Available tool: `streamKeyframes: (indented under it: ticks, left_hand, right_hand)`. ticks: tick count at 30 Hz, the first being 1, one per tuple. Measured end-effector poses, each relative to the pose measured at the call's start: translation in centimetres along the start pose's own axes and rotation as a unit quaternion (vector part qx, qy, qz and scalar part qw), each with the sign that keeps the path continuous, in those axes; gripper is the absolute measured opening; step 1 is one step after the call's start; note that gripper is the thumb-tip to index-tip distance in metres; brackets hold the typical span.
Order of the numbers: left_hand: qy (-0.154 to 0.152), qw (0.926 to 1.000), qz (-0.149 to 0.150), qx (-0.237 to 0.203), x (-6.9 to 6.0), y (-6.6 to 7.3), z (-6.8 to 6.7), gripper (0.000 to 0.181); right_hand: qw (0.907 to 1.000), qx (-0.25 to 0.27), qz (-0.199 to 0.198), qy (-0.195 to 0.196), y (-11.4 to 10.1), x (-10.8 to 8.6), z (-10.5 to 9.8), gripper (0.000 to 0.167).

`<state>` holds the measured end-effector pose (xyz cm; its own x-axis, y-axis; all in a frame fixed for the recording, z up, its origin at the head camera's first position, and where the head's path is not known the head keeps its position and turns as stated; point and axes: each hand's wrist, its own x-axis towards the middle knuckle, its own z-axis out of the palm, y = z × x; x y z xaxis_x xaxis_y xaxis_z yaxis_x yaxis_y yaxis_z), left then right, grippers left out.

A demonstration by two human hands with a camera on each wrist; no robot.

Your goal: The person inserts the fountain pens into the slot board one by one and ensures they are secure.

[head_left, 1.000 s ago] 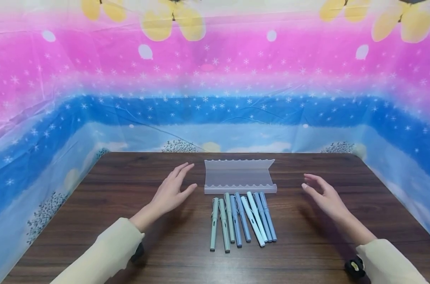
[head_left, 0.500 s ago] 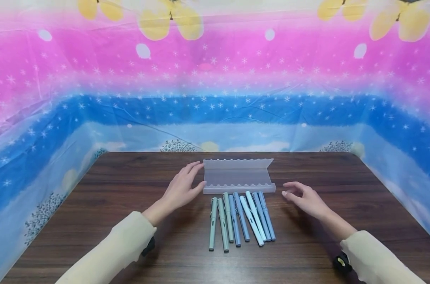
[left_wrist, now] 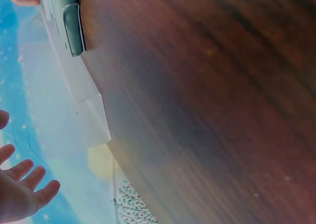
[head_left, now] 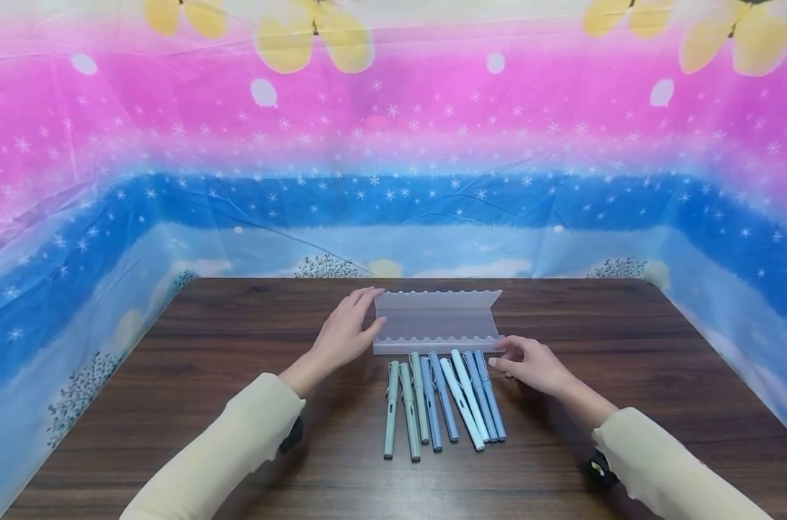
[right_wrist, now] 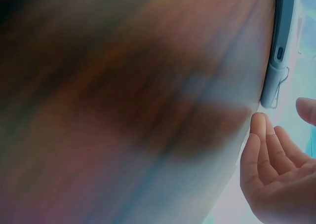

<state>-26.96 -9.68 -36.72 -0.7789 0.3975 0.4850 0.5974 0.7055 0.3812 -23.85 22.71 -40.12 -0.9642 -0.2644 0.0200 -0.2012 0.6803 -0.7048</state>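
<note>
A translucent plastic pen stand point(head_left: 435, 325) with two scalloped edges sits toward the back of the table. My left hand point(head_left: 346, 331) is at its left end, fingers spread; in the left wrist view the hand point(left_wrist: 24, 194) is open beside the stand point(left_wrist: 64, 105). At the stand's front right corner is my right hand point(head_left: 535, 367), fingers loosely bent; whether they touch it I cannot tell. In front of the stand lie several capped pens: green pens point(head_left: 410, 412), blue pens point(head_left: 493, 404) and pale blue pens point(head_left: 461, 404). The right wrist view shows a blue pen point(right_wrist: 280, 51) near my right fingertips.
The dark wooden table point(head_left: 237, 310) has rounded far corners. A printed cloth point(head_left: 400, 195) in pink and blue hangs around its back and sides.
Both hands have come inward, the left one rightward to the stand's left end, the right one leftward to its right corner. The pens and stand have not visibly moved.
</note>
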Motion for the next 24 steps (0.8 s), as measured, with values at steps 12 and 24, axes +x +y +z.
streamKeyframes:
  ticks: [12,24]
  left_hand:
    - [-0.008,0.9994,-0.033,-0.001,1.1,-0.4,0.6,0.041]
    - [0.001,0.9970,-0.076,-0.014,2.4,-0.6,1.3,0.034]
  right_hand:
    - [0.9979,-0.062,-0.018,0.002,-1.0,0.8,1.3,0.033]
    - [0.9966,-0.071,-0.030,-0.030,-1.3,0.5,1.3,0.037]
